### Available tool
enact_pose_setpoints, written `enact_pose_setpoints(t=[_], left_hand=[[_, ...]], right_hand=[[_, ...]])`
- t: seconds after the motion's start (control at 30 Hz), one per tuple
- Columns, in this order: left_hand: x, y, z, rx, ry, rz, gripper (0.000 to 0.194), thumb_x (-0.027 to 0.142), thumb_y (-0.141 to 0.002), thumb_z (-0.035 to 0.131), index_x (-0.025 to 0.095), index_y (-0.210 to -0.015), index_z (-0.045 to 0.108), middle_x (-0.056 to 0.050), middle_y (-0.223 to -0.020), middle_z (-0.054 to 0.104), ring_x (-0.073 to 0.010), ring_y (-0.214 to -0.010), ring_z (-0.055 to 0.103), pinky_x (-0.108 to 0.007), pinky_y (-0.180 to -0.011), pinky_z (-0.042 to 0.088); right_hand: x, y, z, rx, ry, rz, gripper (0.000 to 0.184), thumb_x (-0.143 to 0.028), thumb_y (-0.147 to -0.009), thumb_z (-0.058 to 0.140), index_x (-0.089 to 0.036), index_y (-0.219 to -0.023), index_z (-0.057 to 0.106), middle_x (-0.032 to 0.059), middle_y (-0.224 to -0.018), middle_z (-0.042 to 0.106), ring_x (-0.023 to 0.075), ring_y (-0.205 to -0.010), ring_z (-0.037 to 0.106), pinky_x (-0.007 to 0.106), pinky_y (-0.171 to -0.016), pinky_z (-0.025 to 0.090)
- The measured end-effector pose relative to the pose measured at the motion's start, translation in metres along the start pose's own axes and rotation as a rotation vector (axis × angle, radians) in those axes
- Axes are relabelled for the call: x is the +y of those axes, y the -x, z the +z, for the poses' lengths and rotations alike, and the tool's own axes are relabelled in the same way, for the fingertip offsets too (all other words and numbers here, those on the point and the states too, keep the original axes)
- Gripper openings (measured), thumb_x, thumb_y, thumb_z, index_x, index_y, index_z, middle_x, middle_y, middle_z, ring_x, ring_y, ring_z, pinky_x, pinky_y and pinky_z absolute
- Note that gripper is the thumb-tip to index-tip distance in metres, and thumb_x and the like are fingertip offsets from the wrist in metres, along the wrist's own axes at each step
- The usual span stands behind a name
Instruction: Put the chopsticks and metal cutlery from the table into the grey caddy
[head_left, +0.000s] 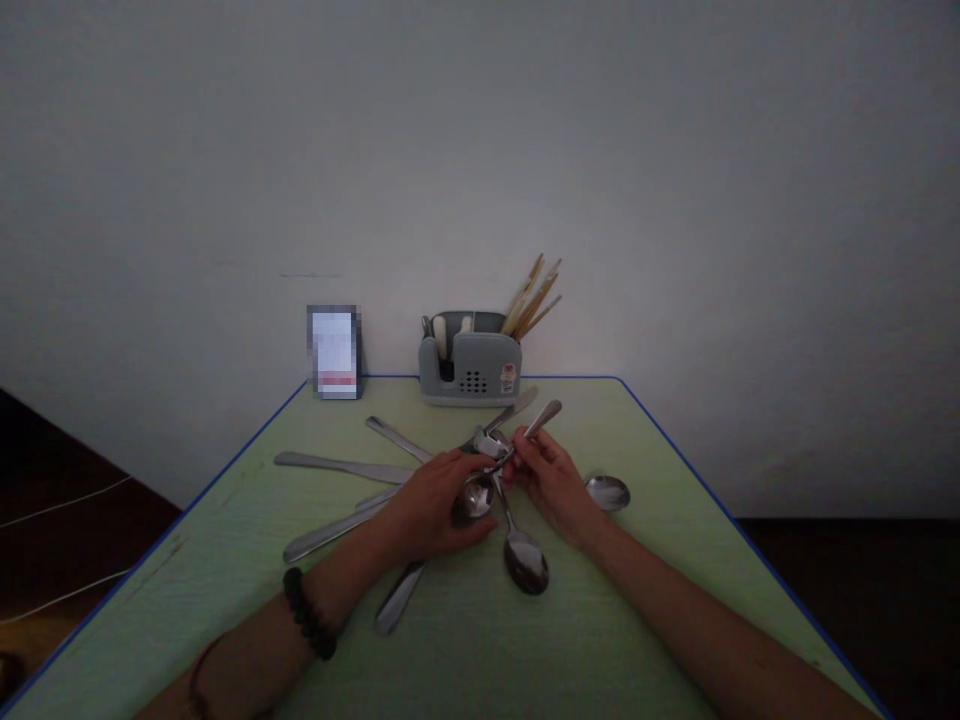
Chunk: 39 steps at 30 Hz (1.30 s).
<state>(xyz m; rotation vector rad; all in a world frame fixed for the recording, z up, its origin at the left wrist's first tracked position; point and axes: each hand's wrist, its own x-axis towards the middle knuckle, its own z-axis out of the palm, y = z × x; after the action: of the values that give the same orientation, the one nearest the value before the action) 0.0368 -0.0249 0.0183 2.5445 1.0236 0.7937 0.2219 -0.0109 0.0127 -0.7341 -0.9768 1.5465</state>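
Near the frame's centre, the right hand [553, 487] pinched a slim silver metal utensil [544, 417], needing careful clearance, while the left hand [429, 507] curved beside a shiny metal spoon bowl [478, 497], its grip unclear to me.

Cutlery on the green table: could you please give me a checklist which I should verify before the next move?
1. Right hand grips a handle: ok.
2. Left hand grips something firmly: cannot tell.
3. Cutlery lies apart, not crossing: not ok.
4. Front spoon lies free of both hands: ok.
5. Grey holder stands upright: ok.
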Motion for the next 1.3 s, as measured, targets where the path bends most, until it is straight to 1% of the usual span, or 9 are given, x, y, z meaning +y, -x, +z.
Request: enact_pose_setpoints(t=[0.07,0.17,0.33,0.5,0.67,0.83,1.0,1.13,1.3], left_hand=[[-0.005,0.000,0.002,0.018,-0.021,-0.015,0.042,0.027,-0.079,0.060,0.019,-0.119,0.050,-0.008,-0.101,0.063,-0.0219,-0.091,0.059,-0.035,-0.082,0.047],[-0.012,-0.002,0.002,0.096,-0.026,-0.040,0.031,0.022,-0.085,0.052,0.019,-0.116,0.053,-0.006,-0.089,0.063,-0.0186,-0.079,0.059,-0.031,-0.073,0.048],[-0.019,-0.002,0.001,0.207,0.020,0.000,0.022,0.021,-0.091,0.044,0.019,-0.109,0.057,-0.007,-0.095,0.063,-0.0172,-0.087,0.059,-0.029,-0.078,0.048],[-0.023,0.000,0.002,0.185,0.066,-0.082,0.027,0.024,-0.093,0.039,0.020,-0.115,0.056,-0.006,-0.102,0.067,-0.0168,-0.092,0.062,-0.029,-0.083,0.048],[-0.020,0.001,0.000,0.181,0.022,-0.133,0.026,0.030,-0.091,0.042,0.018,-0.107,0.060,-0.007,-0.095,0.069,-0.0183,-0.083,0.064,-0.029,-0.074,0.049],[-0.016,0.002,-0.005,0.162,0.049,-0.060,0.030,0.034,-0.092,0.038,0.016,-0.100,0.061,-0.007,-0.088,0.067,-0.0182,-0.080,0.062,-0.029,-0.073,0.047],[-0.012,0.002,-0.009,0.136,0.049,-0.032,0.031,0.031,-0.094,0.035,0.017,-0.099,0.061,-0.007,-0.087,0.065,-0.0174,-0.081,0.060,-0.028,-0.074,0.045],[-0.011,0.000,-0.008,0.149,-0.010,-0.060,0.032,0.032,-0.094,0.033,0.017,-0.085,0.061,-0.005,-0.076,0.062,-0.0164,-0.072,0.056,-0.028,-0.068,0.043],[-0.012,-0.002,-0.009,0.215,0.018,-0.149,0.040,0.030,-0.094,0.027,0.019,-0.069,0.056,-0.001,-0.060,0.054,-0.0141,-0.058,0.051,-0.026,-0.059,0.040]], right_hand=[[-0.001,0.000,-0.001,0.014,-0.059,0.035,0.030,-0.041,-0.070,0.074,-0.021,-0.080,0.055,-0.0057,-0.063,0.055,0.0114,-0.058,0.057,0.025,-0.055,0.046],[-0.003,0.000,-0.003,-0.002,-0.135,0.090,0.032,-0.046,-0.070,0.072,-0.020,-0.078,0.056,-0.0040,-0.062,0.058,0.0133,-0.059,0.059,0.027,-0.056,0.047],[-0.004,-0.002,-0.008,-0.043,-0.246,0.174,0.033,-0.052,-0.076,0.063,-0.018,-0.078,0.061,-0.0012,-0.062,0.060,0.0130,-0.057,0.057,0.027,-0.056,0.045],[-0.003,-0.004,-0.011,-0.078,-0.215,0.197,0.031,-0.047,-0.078,0.062,-0.016,-0.080,0.065,-0.0014,-0.060,0.058,0.0121,-0.055,0.055,0.027,-0.054,0.043],[-0.001,-0.003,-0.007,-0.083,-0.133,0.176,0.036,-0.051,-0.071,0.069,-0.016,-0.079,0.068,-0.0027,-0.058,0.056,0.0109,-0.053,0.052,0.026,-0.053,0.042],[-0.003,-0.001,-0.005,-0.089,-0.092,0.188,0.037,-0.051,-0.069,0.070,-0.017,-0.082,0.070,-0.0029,-0.059,0.054,0.0100,-0.055,0.050,0.025,-0.054,0.041],[-0.004,-0.001,-0.007,-0.096,-0.077,0.219,0.029,-0.043,-0.072,0.069,-0.016,-0.082,0.071,-0.0019,-0.060,0.056,0.0100,-0.057,0.051,0.025,-0.057,0.042],[-0.004,-0.001,-0.006,-0.097,-0.063,0.218,0.026,-0.040,-0.073,0.067,-0.016,-0.083,0.071,-0.0021,-0.060,0.056,0.0095,-0.057,0.051,0.024,-0.057,0.042],[-0.004,0.000,-0.005,-0.083,-0.084,0.187,0.034,-0.047,-0.072,0.070,-0.016,-0.088,0.070,-0.0030,-0.060,0.055,0.0098,-0.056,0.051,0.024,-0.055,0.042]])
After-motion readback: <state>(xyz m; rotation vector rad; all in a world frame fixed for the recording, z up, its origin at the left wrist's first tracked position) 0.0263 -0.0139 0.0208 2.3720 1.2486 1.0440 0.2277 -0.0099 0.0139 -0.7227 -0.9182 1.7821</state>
